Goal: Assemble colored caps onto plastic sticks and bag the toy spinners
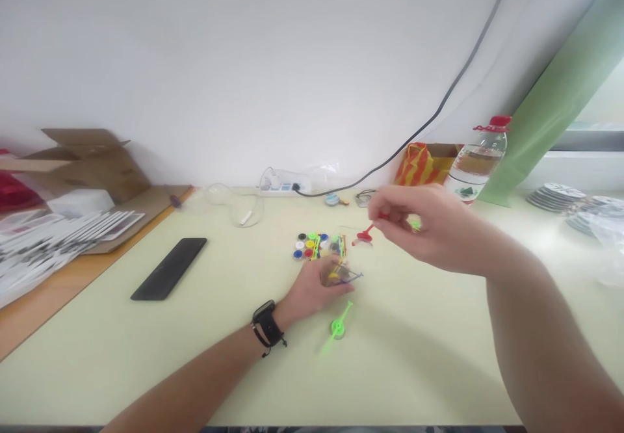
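My right hand (407, 228) is raised over the table, its fingers pinching a small red plastic stick with a round disc (364, 236) that hangs below them. My left hand (314, 288) rests at mid-table, curled around a bunch of small yellow and blue plastic sticks (340, 273), blurred and partly covered by the fingers. Nearer to me lies a bright green stick with a round disc (337, 328). Just beyond the left hand are several small coloured discs (309, 244) in rows, with green and red sticks beside them.
A black flat slab (169, 269) lies at left, near stacked white sheets (58, 244) and an open cardboard box (92, 160). At the back are a power strip (283, 183) and cable. A water bottle (475, 163) and round disc stacks (556, 197) stand at right.
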`<state>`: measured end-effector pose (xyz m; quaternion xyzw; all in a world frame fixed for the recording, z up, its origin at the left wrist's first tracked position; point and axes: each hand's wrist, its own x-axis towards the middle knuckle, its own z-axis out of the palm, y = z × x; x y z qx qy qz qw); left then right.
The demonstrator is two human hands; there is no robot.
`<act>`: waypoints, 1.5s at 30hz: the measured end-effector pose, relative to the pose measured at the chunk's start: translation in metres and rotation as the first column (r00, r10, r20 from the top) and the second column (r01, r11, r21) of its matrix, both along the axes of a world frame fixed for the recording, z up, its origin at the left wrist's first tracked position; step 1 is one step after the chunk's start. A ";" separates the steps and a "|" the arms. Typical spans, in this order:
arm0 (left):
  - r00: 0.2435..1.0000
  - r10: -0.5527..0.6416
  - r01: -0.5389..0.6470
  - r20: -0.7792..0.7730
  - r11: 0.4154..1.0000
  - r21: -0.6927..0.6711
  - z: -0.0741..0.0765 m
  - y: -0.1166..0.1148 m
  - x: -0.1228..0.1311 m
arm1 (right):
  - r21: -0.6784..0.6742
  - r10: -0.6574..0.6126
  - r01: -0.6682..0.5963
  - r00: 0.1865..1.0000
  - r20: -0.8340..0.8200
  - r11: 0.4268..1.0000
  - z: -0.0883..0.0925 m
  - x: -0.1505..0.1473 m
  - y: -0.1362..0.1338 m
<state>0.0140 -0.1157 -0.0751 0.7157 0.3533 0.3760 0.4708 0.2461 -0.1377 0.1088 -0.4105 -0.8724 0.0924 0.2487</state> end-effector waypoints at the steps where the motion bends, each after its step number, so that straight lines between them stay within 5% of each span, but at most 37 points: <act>1: 1.000 -0.003 0.003 0.003 1.000 -0.007 0.000 0.000 0.000 | -0.010 0.011 -0.011 1.000 0.023 1.000 0.000 -0.007 0.003; 11: 0.996 0.010 -0.008 0.086 1.000 -0.022 -0.001 0.001 0.000 | -0.179 0.118 -0.095 0.985 0.122 0.979 -0.024 -0.039 0.033; 28: 0.993 0.120 -0.120 -0.004 0.992 0.022 0.004 0.000 -0.001 | -0.091 -0.009 0.052 0.910 0.414 0.994 -0.033 -0.050 0.034; 36: 0.997 0.072 -0.069 -0.029 0.995 0.074 0.006 -0.001 0.000 | -0.008 -0.074 0.078 0.966 0.246 0.997 -0.014 -0.029 0.024; 45: 0.998 0.059 -0.058 -0.015 0.997 0.051 0.010 -0.002 0.002 | 0.023 -0.133 0.136 0.902 0.410 0.990 -0.030 -0.053 0.028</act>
